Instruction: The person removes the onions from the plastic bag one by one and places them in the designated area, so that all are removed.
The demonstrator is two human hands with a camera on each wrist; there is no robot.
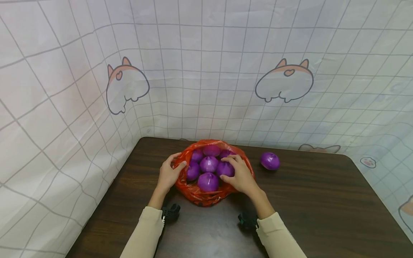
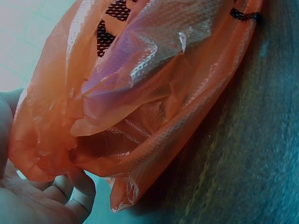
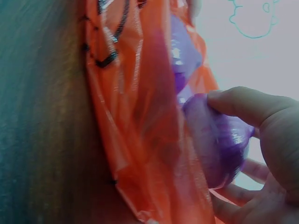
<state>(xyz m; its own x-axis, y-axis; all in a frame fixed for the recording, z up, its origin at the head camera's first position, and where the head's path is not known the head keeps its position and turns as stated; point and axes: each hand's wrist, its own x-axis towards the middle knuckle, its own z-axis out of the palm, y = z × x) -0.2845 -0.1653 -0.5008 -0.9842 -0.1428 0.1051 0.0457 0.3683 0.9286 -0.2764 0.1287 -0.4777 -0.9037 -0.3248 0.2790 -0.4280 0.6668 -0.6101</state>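
An orange-red plastic bag (image 1: 201, 198) lies wide-mouthed on the table with several round, shiny purple onion-like things inside; one of these onion-like things (image 1: 208, 182) sits at the front. My left hand (image 1: 168, 174) holds the bag's left rim, the thin plastic (image 2: 42, 140) bunched between thumb and fingers. At the bag's right side, my right hand (image 1: 240, 174) has its thumb and fingers round a purple onion-like thing (image 3: 217, 142). Whether that one touches its neighbours is hard to tell.
Another purple onion-like thing (image 1: 270, 161) lies on the dark wooden table (image 1: 309, 200), right of the bag. A white grid-patterned curtain (image 1: 206, 71) with cartoon animals hangs behind and beside the table.
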